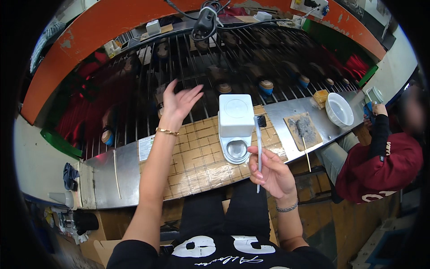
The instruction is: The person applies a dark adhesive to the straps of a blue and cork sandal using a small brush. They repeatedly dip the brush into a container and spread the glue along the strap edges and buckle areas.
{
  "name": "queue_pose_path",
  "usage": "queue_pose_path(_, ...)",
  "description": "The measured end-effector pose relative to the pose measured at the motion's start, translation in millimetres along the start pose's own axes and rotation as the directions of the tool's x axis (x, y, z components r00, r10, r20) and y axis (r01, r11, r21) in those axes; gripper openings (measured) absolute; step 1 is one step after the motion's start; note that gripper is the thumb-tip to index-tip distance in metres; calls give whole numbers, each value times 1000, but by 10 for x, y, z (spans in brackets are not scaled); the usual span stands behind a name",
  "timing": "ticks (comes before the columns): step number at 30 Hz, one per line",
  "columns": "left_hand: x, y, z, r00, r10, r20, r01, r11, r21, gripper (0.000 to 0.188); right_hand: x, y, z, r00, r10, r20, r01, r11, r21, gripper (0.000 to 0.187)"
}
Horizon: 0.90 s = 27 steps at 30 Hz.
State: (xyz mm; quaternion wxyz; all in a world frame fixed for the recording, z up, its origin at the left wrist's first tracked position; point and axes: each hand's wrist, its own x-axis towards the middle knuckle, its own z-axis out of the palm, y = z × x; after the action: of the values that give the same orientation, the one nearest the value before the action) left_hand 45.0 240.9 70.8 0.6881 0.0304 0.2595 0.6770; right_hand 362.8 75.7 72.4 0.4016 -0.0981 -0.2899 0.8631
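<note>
My left hand reaches out over the near side of a rack of metal rods, its fingers spread and nothing in them. Just behind that wrist is part of a dark item, mostly hidden by the hand. In my right hand is a slim brush, held upright, its pale handle between thumb and fingers and its dark bristles on top. Left of the brush stands a white dispenser, a boxy container over a small round cup at its front.
The dispenser stands on a taped cardboard sheet on a metal bench. Dark items with blue and tan ends lie along the rods. To the right are a stained board, a white bowl and a seated person. A cable bundle hangs above.
</note>
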Motion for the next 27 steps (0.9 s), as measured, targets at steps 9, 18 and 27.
queue_pose_path(9,1671,-680,36,988,-81,135,-150,-232,961,100,42,105,-86,980,-67,-190,-24,899,-438,35)
queue_pose_path(18,1641,-302,-136,983,-107,151,-133,157,979,31,-47,51,-190,940,-236,-247,-10,705,-709,30)
queue_pose_path(27,-932,290,-153,744,-212,634,-59,924,377,73,-81,8,-468,793,-545,-272,6,454,-891,29)
